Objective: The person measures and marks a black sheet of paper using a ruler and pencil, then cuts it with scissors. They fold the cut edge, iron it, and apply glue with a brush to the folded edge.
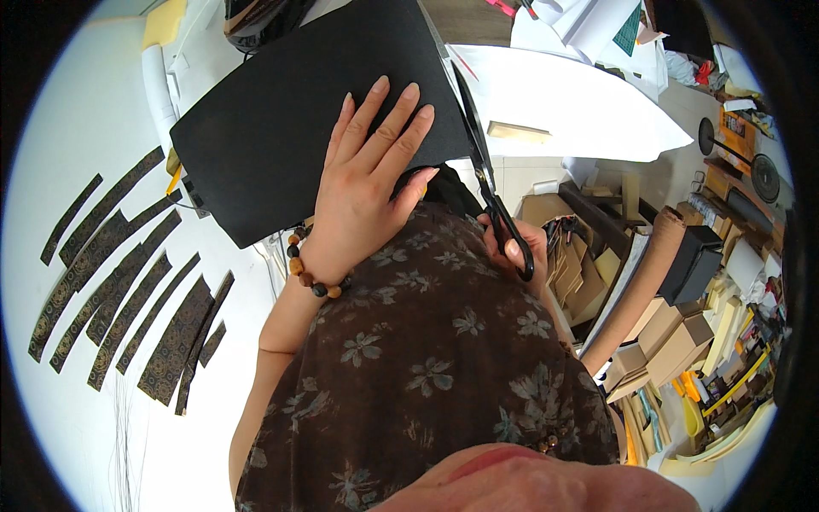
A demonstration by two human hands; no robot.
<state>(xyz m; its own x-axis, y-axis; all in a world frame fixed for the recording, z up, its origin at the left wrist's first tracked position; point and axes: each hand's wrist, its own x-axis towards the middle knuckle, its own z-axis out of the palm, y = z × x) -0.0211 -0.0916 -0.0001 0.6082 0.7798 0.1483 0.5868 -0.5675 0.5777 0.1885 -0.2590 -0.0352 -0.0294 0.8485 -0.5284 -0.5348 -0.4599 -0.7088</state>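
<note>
A large black sheet point(264, 128) lies across the white work surface in front of me. My left hand point(363, 188) rests flat on it near its right side, with the fingers stretched out and the thumb by the near edge. In my right hand point(520, 243) is a pair of long black scissors point(480, 158), its handles gripped close to my body. The blades point away from me, along the right edge of the sheet. Whether they are cutting into it I cannot tell.
Several dark patterned strips point(183, 341) lie on the white surface at left. White paper point(589, 102) with a small beige bar point(519, 131) on it sits at far right. A brown cardboard tube point(636, 290) and open boxes point(678, 341) crowd the right side.
</note>
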